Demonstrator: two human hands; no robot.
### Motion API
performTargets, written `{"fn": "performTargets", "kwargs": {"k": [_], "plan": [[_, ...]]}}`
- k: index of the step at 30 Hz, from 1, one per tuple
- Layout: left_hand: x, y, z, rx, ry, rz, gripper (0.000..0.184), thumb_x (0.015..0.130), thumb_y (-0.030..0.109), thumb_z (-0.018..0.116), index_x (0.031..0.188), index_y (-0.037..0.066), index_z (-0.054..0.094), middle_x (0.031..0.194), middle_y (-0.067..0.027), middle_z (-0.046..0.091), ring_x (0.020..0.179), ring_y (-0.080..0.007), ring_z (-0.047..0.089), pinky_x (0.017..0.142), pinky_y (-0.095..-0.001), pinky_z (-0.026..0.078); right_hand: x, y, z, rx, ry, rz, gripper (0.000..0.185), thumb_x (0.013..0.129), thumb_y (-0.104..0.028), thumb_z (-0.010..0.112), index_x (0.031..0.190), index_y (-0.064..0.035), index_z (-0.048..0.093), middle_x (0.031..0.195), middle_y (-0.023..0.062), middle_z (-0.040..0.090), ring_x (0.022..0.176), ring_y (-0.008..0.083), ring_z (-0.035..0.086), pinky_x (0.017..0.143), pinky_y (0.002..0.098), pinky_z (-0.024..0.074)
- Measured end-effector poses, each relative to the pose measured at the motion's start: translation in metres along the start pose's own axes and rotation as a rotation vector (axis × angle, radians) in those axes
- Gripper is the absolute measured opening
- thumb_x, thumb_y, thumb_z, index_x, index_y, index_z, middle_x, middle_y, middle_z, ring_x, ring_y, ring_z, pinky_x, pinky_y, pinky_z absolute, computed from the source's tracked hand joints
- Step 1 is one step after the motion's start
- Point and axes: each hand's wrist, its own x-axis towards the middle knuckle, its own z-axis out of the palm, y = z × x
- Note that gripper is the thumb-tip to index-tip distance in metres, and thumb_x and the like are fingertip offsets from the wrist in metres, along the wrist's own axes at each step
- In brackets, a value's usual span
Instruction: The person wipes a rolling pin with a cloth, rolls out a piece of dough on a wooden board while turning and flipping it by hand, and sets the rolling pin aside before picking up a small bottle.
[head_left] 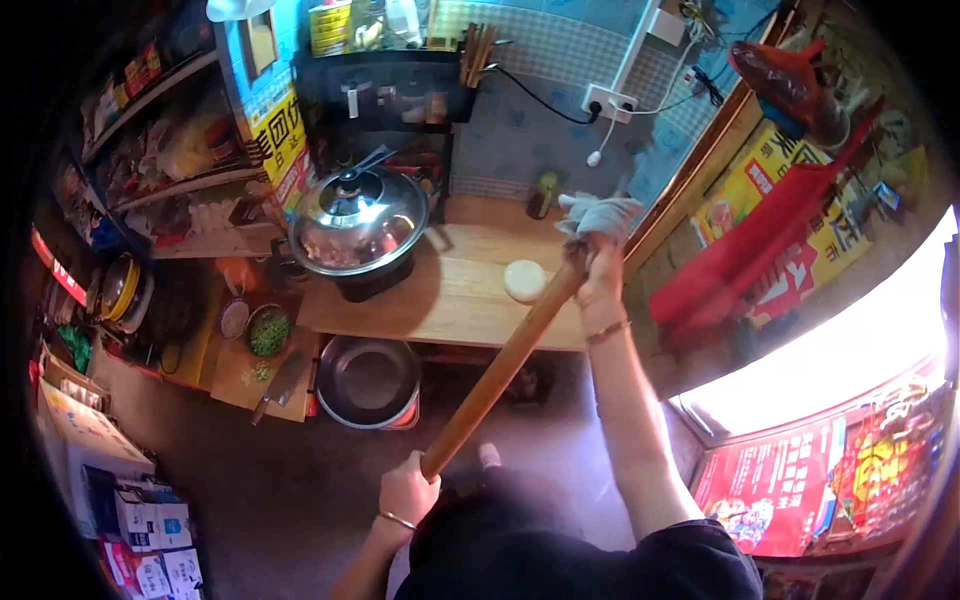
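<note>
A long, thick wooden rolling pin slants through the air in front of my body, from lower left to upper right. My left hand is closed around its lower end. The fingers of my right hand wrap its upper end, over the right part of the wooden worktop. A pale cloth shows just beyond my right hand; I cannot tell whether the hand touches it. On the worktop, left of the pin, lies a round white piece that looks like dough.
A lidded pot stands at the worktop's left. Below it are a large basin, a knife on a board, and a bowl of chopped greens. A small jar stands at the back. A red cloth hangs at right.
</note>
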Motion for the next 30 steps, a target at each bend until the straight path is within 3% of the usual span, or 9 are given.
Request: {"fn": "performTargets", "kwargs": {"k": [2,6,9,10,14,21,25,29,30], "plan": [[0.019,0.009,0.007,-0.069,-0.022,0.025,0.019,0.070,0.013,0.067,0.083,0.006,0.056,0.065,-0.0158,0.061,0.061,-0.0355,0.062,0.057,-0.0458,0.051,-0.035,0.018,-0.001,0.205,-0.238,0.009,0.013,0.086,-0.011,0.057,0.098,-0.0067,0.053,0.084,0.0020,0.057,0.070,0.0132,0.056,0.061,0.0271,0.0486],[0.051,0.054,0.003,0.114,-0.003,0.040,0.023,0.071,0.015,0.069,0.085,0.006,0.053,0.069,-0.0148,0.061,0.061,-0.0347,0.062,0.058,-0.0457,0.051,-0.139,0.063,0.004,-0.132,0.204,0.204,0.024,0.080,-0.001,0.061,0.099,-0.0073,0.047,0.084,0.0054,0.056,0.067,0.0190,0.059,0.056,0.0318,0.0508],[0.055,0.062,0.013,0.117,0.001,0.103,0.025,0.071,0.016,0.070,0.084,0.006,0.052,0.069,-0.0140,0.060,0.062,-0.0339,0.062,0.056,-0.0438,0.051,-0.145,0.062,-0.015,-0.014,0.186,0.337,0.037,0.078,0.003,0.062,0.108,-0.0046,0.043,0.081,0.0096,0.059,0.065,0.0193,0.061,0.058,0.0331,0.0524],[0.051,0.063,0.013,0.092,0.005,0.128,0.025,0.071,0.016,0.070,0.083,0.006,0.052,0.070,-0.0140,0.060,0.062,-0.0335,0.062,0.055,-0.0431,0.051,-0.131,0.052,-0.019,-0.229,0.149,0.048,0.031,0.079,0.001,0.063,0.105,-0.0043,0.046,0.076,0.0084,0.059,0.063,0.0185,0.061,0.057,0.0326,0.0526],[0.015,0.034,0.011,0.127,-0.048,0.116,0.021,0.069,0.013,0.069,0.081,0.007,0.053,0.066,-0.0122,0.061,0.060,-0.0317,0.062,0.055,-0.0419,0.051,-0.037,-0.001,-0.074,-0.188,0.276,0.201,0.017,0.082,-0.009,0.067,0.091,-0.0040,0.054,0.074,0.0062,0.059,0.056,0.0183,0.060,0.049,0.0317,0.0525],[-0.011,-0.017,0.001,-0.030,-0.177,0.026,0.022,0.069,0.016,0.067,0.085,0.006,0.057,0.072,-0.0164,0.064,0.066,-0.0364,0.063,0.061,-0.0460,0.051,0.029,-0.102,-0.077,-0.297,0.204,-0.103,0.028,0.092,-0.030,0.056,0.081,-0.0040,0.055,0.065,0.0052,0.060,0.058,0.0197,0.062,0.051,0.0308,0.0507],[-0.013,-0.032,0.017,0.037,-0.342,-0.208,0.025,0.071,0.020,0.064,0.090,0.006,0.059,0.078,-0.0210,0.064,0.075,-0.0400,0.062,0.070,-0.0500,0.049,0.114,-0.048,-0.208,-1.412,-0.013,-0.612,0.024,0.089,-0.025,0.052,0.084,-0.0012,0.057,0.076,0.0066,0.065,0.070,0.0181,0.065,0.063,0.0301,0.0503],[0.010,-0.024,0.027,0.048,-0.391,-0.253,0.025,0.073,0.022,0.063,0.092,0.006,0.060,0.079,-0.0220,0.064,0.077,-0.0419,0.062,0.071,-0.0513,0.049,-0.010,-0.071,-0.076,-1.908,-0.594,-0.263,0.016,0.077,-0.008,0.051,0.087,-0.0008,0.061,0.088,0.0170,0.064,0.074,0.0279,0.064,0.069,0.0405,0.0506],[0.015,-0.023,0.032,0.023,-0.389,-0.223,0.024,0.073,0.021,0.063,0.092,0.006,0.060,0.079,-0.0217,0.064,0.076,-0.0418,0.062,0.070,-0.0512,0.049,-0.023,-0.054,-0.085,-2.152,-0.908,-0.460,0.014,0.074,-0.011,0.054,0.079,0.0002,0.061,0.078,0.0182,0.061,0.070,0.0354,0.061,0.062,0.0441,0.0494]]}}
